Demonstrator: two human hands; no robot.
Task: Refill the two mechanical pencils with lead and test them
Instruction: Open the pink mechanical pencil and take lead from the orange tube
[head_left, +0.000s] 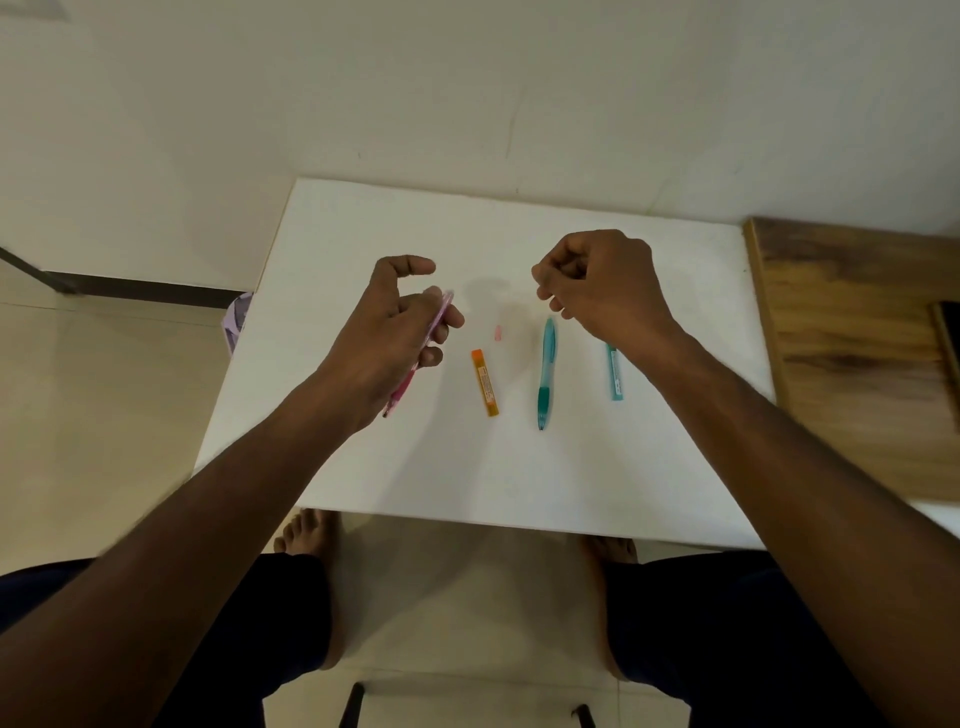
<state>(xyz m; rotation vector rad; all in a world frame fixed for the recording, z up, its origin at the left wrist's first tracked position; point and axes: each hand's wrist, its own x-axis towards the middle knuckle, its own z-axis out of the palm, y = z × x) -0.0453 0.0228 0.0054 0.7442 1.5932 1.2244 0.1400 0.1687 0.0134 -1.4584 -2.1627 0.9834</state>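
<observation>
My left hand (395, 332) is curled round the pink mechanical pencil (423, 345), holding it slantwise above the tabletop (519, 467), its tip toward me and its back end up by my fingertips, thumb lifted clear. My right hand (602, 283) hangs above the far end of the teal mechanical pencil (545, 371), fingertips pinched together as if on something very thin; whether a lead is there I cannot tell.

The small pink cap (497, 333) lies on the tabletop between my hands, so I judge the pink pencil's back end is open for loading. To do this well, I should keep the barrel steady, tilted with its open end up, bring the right fingertips close to the opening, and let the lead slide in without forcing it, since it would snap easily.

The orange lead case (485, 383) lies just left of the teal pencil; the teal lead case (614, 376) lies right of it, its far end hidden under my right wrist. My palm covers the pink pencil's middle, and motion blur softens its end.
</observation>
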